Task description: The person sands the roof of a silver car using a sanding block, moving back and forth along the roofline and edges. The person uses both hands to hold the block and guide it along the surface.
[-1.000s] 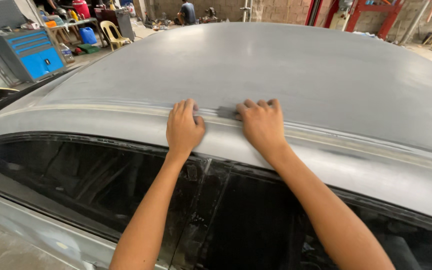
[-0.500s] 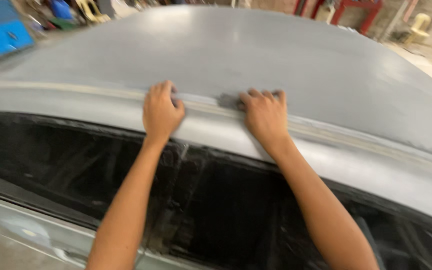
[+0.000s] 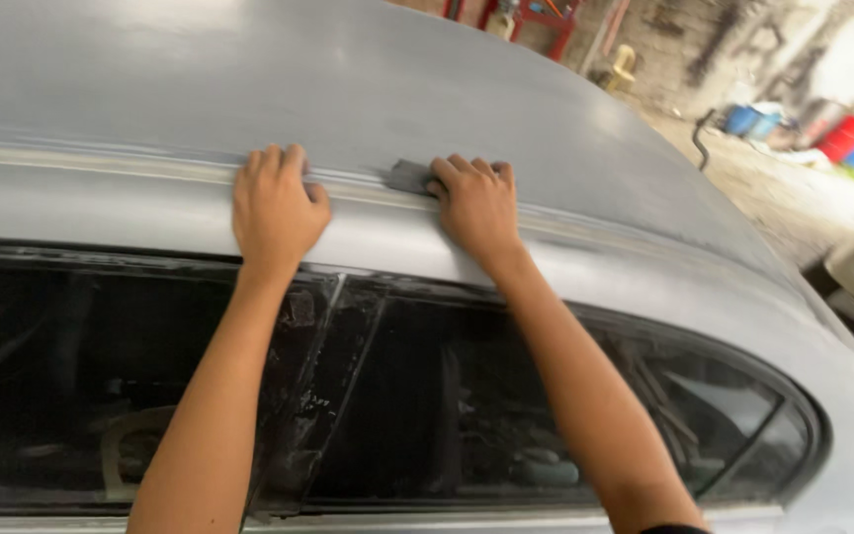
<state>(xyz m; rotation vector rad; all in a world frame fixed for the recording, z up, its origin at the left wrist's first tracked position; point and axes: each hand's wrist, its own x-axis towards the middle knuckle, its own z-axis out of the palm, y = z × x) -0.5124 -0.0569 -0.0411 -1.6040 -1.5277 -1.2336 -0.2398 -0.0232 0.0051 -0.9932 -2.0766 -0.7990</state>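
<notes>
Grey car roof pressed at frame centre: left hand laid flat, grip released; sanding pad pinned under right hand fingers.

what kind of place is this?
Likely an auto body or repaint shop. A car roof in dull grey primer, the right hand pressing a dark sanding pad on its edge, and coloured drums on the bare floor behind.

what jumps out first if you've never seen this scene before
Two bare hands press on the edge of a dull grey car roof that fills the top of the view: the left hand lies flat, the right hand holds a small dark sanding pad against the seam. Below them run dark side windows; bright blue and red containers stand far right.
</notes>
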